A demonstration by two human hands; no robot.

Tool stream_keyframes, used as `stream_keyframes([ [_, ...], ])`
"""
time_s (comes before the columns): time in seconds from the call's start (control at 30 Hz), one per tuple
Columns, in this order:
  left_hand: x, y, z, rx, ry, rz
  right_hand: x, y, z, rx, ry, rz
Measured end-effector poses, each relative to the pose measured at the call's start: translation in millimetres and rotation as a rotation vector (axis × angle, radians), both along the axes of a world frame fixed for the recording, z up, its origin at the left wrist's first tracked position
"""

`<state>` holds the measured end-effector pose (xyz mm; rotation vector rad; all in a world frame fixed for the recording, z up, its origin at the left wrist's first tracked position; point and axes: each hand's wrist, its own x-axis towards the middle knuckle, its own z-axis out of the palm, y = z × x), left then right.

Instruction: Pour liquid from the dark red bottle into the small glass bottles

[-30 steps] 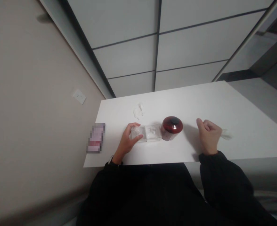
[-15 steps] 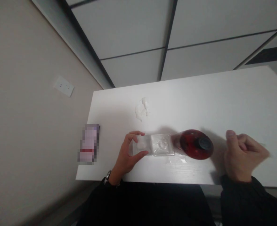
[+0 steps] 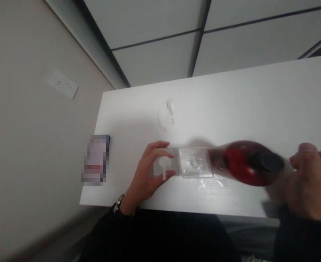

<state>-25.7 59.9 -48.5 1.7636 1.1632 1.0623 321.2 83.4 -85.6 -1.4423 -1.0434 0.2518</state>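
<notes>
A clear plastic case (image 3: 196, 163) lies opened flat on the white table (image 3: 248, 98), with a raised ring in its right half. My left hand (image 3: 146, 174) is closed around the left half, thumb on the near side and fingers on the far side. A white piece with a round head and short stem (image 3: 164, 163) shows between thumb and fingers. My right hand (image 3: 313, 178), curled and blurred by motion, is at the right edge; what it holds, if anything, cannot be made out. Between the case and that hand stands a red bottle with a dark cap (image 3: 248, 163).
A coiled white cord (image 3: 170, 109) lies farther back on the table. Beside the near side of the bottle is a crumpled clear film (image 3: 209, 183). A blurred-out phone (image 3: 96, 160) lies at the left edge, below a wall socket (image 3: 63, 84).
The view has shifted closer to the table. My right hand sits farther right in the picture, still curled. The white stemmed piece now shows plainly at my left fingers, which stay on the case.
</notes>
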Motion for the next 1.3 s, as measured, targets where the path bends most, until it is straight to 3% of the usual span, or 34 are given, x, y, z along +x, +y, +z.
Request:
stream_keyframes([
  [0.07, 0.1, 1.1, -0.2, 0.033, 0.039, -0.014, -0.7, 3.9, 3.0, 0.167, 0.005, -0.098],
  [0.27, -2.6, 3.4, -7.4, 0.148, 0.085, -0.015, -7.3, 13.8, 43.4, 0.395, 0.091, 0.125],
  [0.43, -6.2, 11.1, -10.6, 0.095, 0.043, 0.030, -0.7, 76.0, 73.2, 0.311, 0.114, 0.263],
  [0.57, -10.0, 13.5, -7.9, 0.073, 0.107, 0.011, -3.7, 138.5, 61.3, 0.195, 0.156, 0.326],
  [0.67, -11.1, 12.5, -6.4, 0.057, 0.107, 0.007, -11.6, 158.3, 38.4, 0.164, 0.142, 0.372],
  [0.77, -10.9, 12.1, -7.7, 0.041, 0.094, -0.026, -14.3, 156.1, 25.6, 0.169, 0.105, 0.453],
  [0.9, -10.7, 11.8, -9.5, 0.041, 0.039, -0.012, -5.8, 149.3, 34.6, 0.251, 0.178, 0.530],
  [1.07, -10.7, 10.2, -6.5, 0.058, 0.047, -0.028, 4.6, 151.3, 43.9, 0.410, 0.286, 0.466],
  [1.2, -10.0, 9.5, -4.5, 0.036, 0.090, -0.061, 1.5, 150.5, 39.7, 0.370, 0.280, 0.395],
  [1.3, -9.0, 8.7, -3.2, 0.038, 0.052, -0.043, -3.4, 147.3, 38.6, 0.348, 0.262, 0.420],
])
